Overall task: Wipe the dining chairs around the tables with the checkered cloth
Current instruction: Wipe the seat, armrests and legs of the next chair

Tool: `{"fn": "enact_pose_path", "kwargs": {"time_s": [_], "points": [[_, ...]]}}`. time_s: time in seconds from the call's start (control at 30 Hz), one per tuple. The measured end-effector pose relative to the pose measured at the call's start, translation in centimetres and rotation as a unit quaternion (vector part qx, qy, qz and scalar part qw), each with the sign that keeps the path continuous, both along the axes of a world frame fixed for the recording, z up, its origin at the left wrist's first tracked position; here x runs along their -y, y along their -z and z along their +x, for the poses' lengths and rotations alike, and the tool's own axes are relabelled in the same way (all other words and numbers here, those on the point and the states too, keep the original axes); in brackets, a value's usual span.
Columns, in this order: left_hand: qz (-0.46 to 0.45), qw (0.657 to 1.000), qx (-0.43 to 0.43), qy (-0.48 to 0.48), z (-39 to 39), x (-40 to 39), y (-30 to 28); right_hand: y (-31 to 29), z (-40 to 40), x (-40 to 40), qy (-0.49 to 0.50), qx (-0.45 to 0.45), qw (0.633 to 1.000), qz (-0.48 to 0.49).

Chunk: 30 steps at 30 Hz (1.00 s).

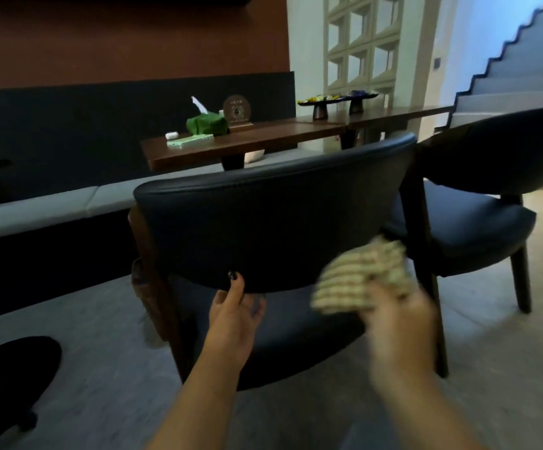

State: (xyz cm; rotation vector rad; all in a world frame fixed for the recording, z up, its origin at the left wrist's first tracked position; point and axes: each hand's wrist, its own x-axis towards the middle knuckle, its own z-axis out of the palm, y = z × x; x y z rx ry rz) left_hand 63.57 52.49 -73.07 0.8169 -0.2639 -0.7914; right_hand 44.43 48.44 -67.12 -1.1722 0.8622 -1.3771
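Observation:
A dark blue padded dining chair (pixel 273 219) with a curved backrest and dark wooden legs stands right in front of me, seen from behind. My left hand (pixel 232 315) grips the lower edge of its backrest, thumb on the outer face. My right hand (pixel 400 323), blurred by motion, holds the bunched beige checkered cloth (pixel 357 274) against the lower right part of the backrest. A second matching chair (pixel 478 222) stands to the right, partly behind the first.
A dark wooden table (pixel 263 138) beyond the chair carries a green tissue box (pixel 206 123), a round sign (pixel 237 110) and small items. A grey bench cushion (pixel 52 206) runs along the dark wall. A staircase (pixel 523 69) rises at right. A dark shape (pixel 10 378) lies on the floor at lower left.

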Motion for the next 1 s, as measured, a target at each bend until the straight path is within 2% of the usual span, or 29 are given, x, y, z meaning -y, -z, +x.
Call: {"fn": "enact_pose_path", "kwargs": {"time_s": [0.1, 0.17, 0.23, 0.37, 0.4, 0.43, 0.5, 0.57, 0.77, 0.87, 1.0], "points": [[-0.016, 1.000, 0.019, -0.008, 0.0, 0.0, 0.3, -4.9, -5.0, 9.1, 0.204, 0.055, 0.975, -0.071], [-0.019, 0.999, 0.028, -0.015, -0.2, 0.2, 0.3, -8.5, -5.5, 15.1, 0.259, 0.055, 0.957, -0.114], [-0.013, 0.999, 0.041, -0.018, -0.3, 0.2, 0.4, -10.7, -4.3, 19.9, 0.240, -0.020, 0.962, -0.126], [0.000, 0.998, 0.057, -0.032, -0.4, 0.2, 0.2, -10.5, -0.2, 26.0, 0.139, -0.227, 0.957, -0.113], [-0.003, 0.998, 0.058, -0.037, -0.4, 0.3, 0.3, -10.3, 0.7, 26.7, 0.110, -0.242, 0.959, -0.101], [-0.003, 0.997, 0.060, -0.042, -0.5, 0.3, 0.2, -10.2, 1.4, 26.8, 0.070, -0.229, 0.966, -0.093], [-0.004, 0.997, 0.065, -0.043, -0.6, 0.5, 0.3, -9.7, 2.4, 26.9, -0.051, -0.116, 0.990, -0.061], [-0.005, 0.997, 0.063, -0.053, -1.0, 0.7, 0.2, -8.6, 2.9, 27.0, -0.086, -0.030, 0.996, -0.018], [-0.005, 0.997, 0.037, -0.074, -1.9, 1.1, 0.0, -7.0, 2.4, 25.5, -0.015, 0.027, 0.999, -0.019], [-0.012, 0.997, 0.008, -0.077, -2.4, 1.2, -0.2, -5.6, 2.4, 22.0, 0.045, 0.044, 0.998, -0.032], [-0.036, 0.995, -0.062, -0.074, -3.2, 1.3, -0.5, -4.1, 3.8, 16.2, 0.100, 0.074, 0.992, -0.003]]}}
